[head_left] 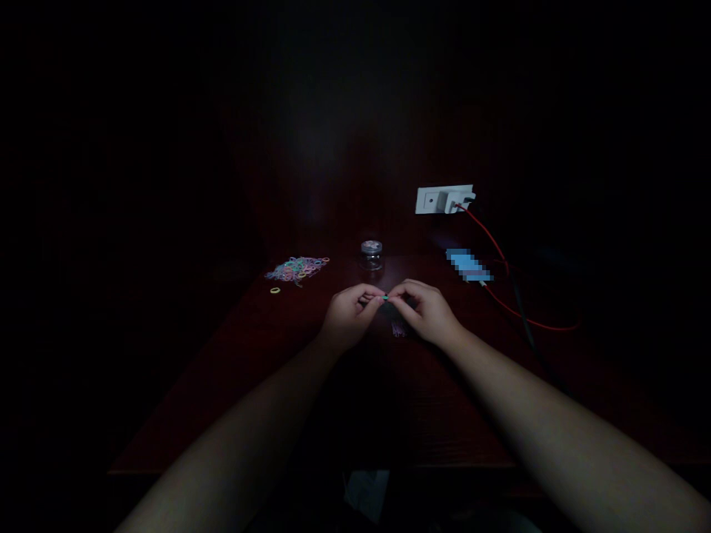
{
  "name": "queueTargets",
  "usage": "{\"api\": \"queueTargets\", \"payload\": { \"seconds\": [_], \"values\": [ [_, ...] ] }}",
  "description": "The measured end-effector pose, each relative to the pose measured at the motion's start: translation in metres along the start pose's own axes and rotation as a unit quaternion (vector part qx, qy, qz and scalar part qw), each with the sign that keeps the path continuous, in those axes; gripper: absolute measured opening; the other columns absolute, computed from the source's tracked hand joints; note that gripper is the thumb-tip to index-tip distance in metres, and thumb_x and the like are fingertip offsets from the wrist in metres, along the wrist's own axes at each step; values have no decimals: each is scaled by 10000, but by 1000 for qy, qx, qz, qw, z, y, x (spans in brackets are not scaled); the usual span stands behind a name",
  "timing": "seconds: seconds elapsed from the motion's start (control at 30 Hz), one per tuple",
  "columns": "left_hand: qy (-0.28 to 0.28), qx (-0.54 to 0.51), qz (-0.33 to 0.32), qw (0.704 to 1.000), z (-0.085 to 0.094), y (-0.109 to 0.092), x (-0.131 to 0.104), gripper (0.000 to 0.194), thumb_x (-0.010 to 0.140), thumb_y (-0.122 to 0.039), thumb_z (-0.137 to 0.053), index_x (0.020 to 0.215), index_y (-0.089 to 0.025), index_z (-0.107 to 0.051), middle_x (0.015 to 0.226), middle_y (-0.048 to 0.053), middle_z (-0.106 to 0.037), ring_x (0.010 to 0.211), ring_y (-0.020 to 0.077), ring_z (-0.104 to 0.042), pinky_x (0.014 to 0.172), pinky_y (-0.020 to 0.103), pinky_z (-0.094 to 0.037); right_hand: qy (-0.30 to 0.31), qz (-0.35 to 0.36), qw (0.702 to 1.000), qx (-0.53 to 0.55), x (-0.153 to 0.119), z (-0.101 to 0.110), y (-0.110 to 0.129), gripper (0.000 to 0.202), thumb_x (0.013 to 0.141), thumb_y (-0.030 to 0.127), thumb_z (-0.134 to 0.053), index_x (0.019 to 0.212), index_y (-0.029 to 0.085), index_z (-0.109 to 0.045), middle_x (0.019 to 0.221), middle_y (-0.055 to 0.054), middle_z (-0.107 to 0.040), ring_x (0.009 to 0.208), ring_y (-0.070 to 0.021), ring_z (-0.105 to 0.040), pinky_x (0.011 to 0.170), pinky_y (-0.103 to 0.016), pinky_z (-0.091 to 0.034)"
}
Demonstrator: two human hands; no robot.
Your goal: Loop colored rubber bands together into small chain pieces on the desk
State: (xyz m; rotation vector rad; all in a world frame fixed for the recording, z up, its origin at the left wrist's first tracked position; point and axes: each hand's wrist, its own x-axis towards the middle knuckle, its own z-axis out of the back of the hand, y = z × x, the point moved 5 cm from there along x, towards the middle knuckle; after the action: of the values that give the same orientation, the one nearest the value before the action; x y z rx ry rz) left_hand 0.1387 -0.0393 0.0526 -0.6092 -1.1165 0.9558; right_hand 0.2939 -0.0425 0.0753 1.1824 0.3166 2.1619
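Note:
Over the middle of the table, my left hand and my right hand meet at the fingertips. Both pinch a small green elastic band between thumb and forefinger; only a short strip of it shows. Just below, partly beside my right hand, lies a little bunch of thin purple strands, too dim to name surely. A pile of colourful elastic bands rests to the left, with one yellow band apart from it. Behind my hands stands a small clear jar with a lid.
The dark reddish table runs back to a wall with a white socket and a plugged-in charger. A red cable and a black cable hang down at the right. A phone-like device with a blurred screen lies there.

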Motion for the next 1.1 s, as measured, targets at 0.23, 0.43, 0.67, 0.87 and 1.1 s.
{"api": "queueTargets", "payload": {
  "seconds": [0.23,0.43,0.67,0.87,1.1],
  "values": [
    [-6,21,-15,1000,1,1,3,152,839,-301,-599,881,-181,-682,863,43,-716,764,150,-659,616,218,-496,-1,-12,1000,-10,1,1,-9,168,909,258,-511,797,170,-599,771,-33,-612,734,-148,-564,688,-266,-421],
    [-11,-13,-1,1000,1,2,3,168,837,-300,-601,841,-148,-675,801,38,-716,699,132,-652,605,210,-495,-5,-11,1000,8,-1,1,-8,129,899,263,-526,860,169,-604,786,-36,-606,734,-149,-563,680,-265,-432],
    [10,26,-21,999,-2,-3,2,156,845,-283,-589,849,-157,-681,788,35,-714,670,126,-644,570,211,-483,18,-5,1000,7,-1,-4,-4,120,898,241,-522,878,177,-622,794,-34,-620,730,-147,-571,662,-263,-429],
    [2,52,-28,998,-1,-1,2,145,838,-283,-600,849,-160,-678,797,33,-709,652,116,-625,555,205,-464,21,-19,1000,8,-1,-4,-9,146,900,262,-522,808,173,-593,755,-28,-615,699,-143,-563,640,-259,-419],
    [-8,62,-31,998,0,2,2,148,832,-288,-611,867,-162,-679,801,36,-700,684,123,-623,558,204,-454,15,-35,999,6,-1,-4,-13,146,897,269,-516,799,179,-576,748,-22,-608,694,-144,-564,642,-259,-422]
  ]
}}
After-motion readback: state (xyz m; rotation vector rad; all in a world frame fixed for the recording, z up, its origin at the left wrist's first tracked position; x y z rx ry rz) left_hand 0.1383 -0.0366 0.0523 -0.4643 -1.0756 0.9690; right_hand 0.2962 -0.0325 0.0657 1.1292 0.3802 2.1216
